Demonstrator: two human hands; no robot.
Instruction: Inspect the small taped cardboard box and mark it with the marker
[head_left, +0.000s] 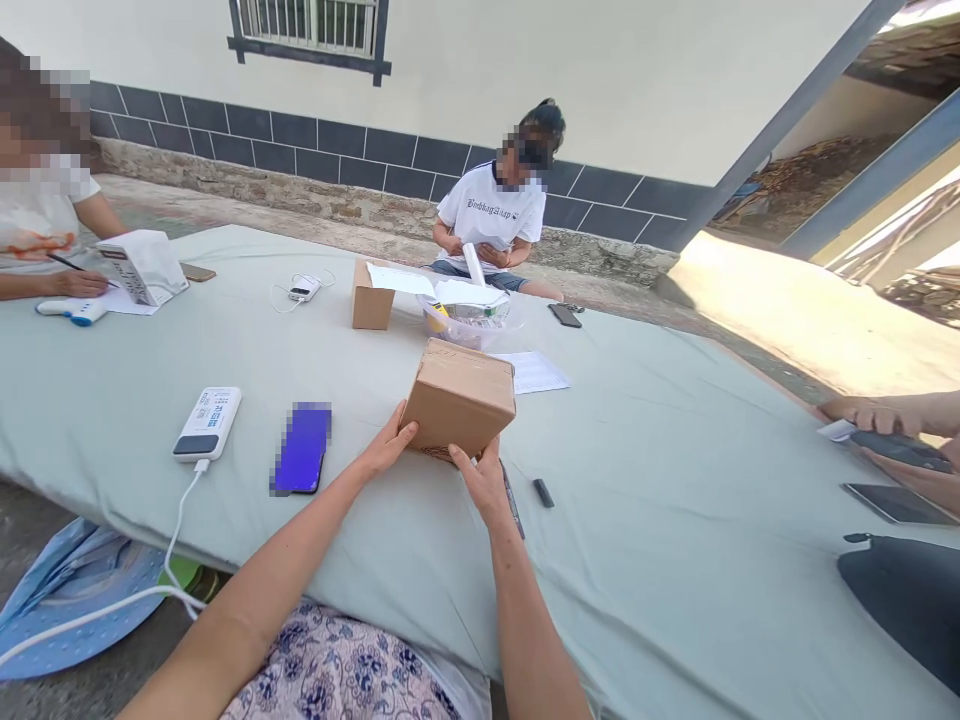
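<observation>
A brown cardboard box (461, 400) is held between my two hands over the cloth-covered table (637, 450), tilted so that its top and near side show. My left hand (388, 440) grips its left lower edge. With thumb on the near face and fingers partly hidden, my right hand (484, 485) holds the lower right side. Partly under my right wrist lies a dark pen or marker (513, 500). Just right of it rests a small black cap (543, 493). A phone (304, 450) with a blue screen lies left of my hands.
Near the left edge sits a white power bank (208, 425) with a cable. Beyond the held box stand a smaller carton (370, 305), a clear plastic basin (469, 330) and a paper sheet (531, 371). People sit left and opposite; another person's hands (885, 415) are at right.
</observation>
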